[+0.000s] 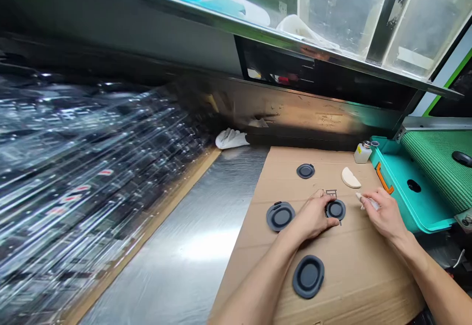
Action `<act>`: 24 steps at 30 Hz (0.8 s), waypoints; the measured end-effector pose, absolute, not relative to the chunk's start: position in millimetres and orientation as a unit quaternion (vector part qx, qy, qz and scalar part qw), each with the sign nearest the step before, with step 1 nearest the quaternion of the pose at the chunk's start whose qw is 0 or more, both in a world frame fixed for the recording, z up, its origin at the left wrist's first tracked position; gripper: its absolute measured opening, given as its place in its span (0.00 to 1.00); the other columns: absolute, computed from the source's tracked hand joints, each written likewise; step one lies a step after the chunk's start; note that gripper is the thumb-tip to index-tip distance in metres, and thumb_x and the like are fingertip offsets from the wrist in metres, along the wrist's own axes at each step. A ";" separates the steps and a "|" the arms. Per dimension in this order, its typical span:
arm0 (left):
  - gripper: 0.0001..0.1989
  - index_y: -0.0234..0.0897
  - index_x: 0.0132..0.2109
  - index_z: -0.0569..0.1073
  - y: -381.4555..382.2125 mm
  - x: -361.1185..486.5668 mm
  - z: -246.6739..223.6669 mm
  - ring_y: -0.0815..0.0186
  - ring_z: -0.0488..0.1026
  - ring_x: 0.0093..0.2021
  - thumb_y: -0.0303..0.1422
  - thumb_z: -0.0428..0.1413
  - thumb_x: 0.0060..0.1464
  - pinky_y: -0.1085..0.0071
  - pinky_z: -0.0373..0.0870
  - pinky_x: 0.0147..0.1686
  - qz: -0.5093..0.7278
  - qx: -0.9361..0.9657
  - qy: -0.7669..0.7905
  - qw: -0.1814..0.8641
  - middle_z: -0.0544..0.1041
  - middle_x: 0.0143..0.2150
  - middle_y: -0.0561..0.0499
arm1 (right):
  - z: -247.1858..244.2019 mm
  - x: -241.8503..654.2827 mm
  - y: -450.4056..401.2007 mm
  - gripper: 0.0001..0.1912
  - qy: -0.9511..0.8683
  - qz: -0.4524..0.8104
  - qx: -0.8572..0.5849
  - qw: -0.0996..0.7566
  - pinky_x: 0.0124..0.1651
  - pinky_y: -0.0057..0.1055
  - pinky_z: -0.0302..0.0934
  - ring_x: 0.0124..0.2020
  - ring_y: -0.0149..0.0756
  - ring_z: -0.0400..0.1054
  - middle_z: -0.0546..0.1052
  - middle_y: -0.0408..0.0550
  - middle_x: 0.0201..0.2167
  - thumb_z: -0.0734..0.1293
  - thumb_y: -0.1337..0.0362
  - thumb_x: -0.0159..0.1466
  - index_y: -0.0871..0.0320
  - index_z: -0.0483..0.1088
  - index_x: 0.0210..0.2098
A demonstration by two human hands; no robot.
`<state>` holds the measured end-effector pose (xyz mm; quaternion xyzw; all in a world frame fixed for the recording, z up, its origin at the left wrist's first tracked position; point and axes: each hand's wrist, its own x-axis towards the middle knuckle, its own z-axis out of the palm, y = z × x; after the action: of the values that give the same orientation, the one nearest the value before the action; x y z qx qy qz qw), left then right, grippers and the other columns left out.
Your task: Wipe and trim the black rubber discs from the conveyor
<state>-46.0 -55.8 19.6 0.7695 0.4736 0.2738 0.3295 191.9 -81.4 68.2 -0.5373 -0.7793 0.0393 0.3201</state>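
My left hand (316, 215) grips a round black part (335, 209) by its edges on the cardboard sheet (354, 271). To its right, my right hand (381, 212) pinches a small white cloth (368, 203), its tip pointing toward the black part without touching it. Three similar black parts lie on the cardboard: one at the back (306, 170), one left of my left hand (280, 216), and one near the front (309, 276). Behind my hands rests a cream half-round pad (350, 178).
A white pump bottle (363, 152) stands beside a teal tray (424, 204) with an orange handle (384, 178). Beyond is a green conveyor belt (435, 155). A white glove (231, 139) lies at the back. Plastic-wrapped items (92, 177) fill the left. A machine panel overhangs the back.
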 end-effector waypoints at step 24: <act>0.35 0.38 0.59 0.71 -53.6 -48.4 16.5 0.53 0.71 0.54 0.37 0.66 0.42 0.62 0.67 0.55 0.271 0.779 0.460 0.329 0.72 0.53 0.44 | 86.0 200.9 -82.6 0.11 -0.847 0.151 -0.509 0.026 0.40 0.29 0.58 0.36 0.36 0.70 0.76 0.47 0.33 0.64 0.63 0.67 0.56 0.78 0.34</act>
<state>-48.4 -53.6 16.5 0.7787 0.4602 0.2713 0.3291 200.9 -82.6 86.0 -0.5094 -0.8468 0.1511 0.0256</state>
